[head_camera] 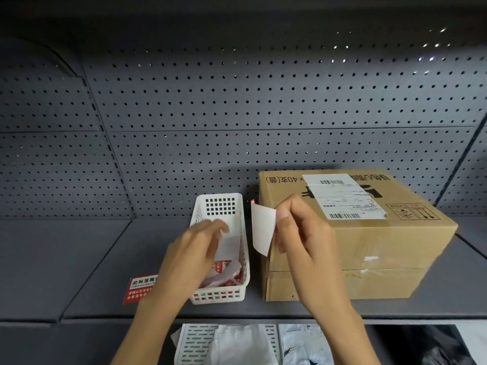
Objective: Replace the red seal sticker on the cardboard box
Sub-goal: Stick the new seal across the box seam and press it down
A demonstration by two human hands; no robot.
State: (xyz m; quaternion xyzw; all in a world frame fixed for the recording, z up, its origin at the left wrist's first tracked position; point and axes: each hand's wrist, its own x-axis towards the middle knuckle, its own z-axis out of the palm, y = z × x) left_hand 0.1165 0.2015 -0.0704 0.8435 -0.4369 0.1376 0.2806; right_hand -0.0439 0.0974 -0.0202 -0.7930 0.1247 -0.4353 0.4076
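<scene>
The right hand (303, 233) pinches a white-backed sticker (262, 229) at the cardboard box's (355, 246) nine-o'clock corner, probably ready to peel and apply, while the left hand (195, 248), fingers loosely curled and blurred, reaches into the white basket (238, 293) of spare stickers on the shelf (79, 259).

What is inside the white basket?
Inside the white basket lie red stickers mixed with white paper pieces. The left hand covers the left part, so the rest there cannot be seen.
</scene>
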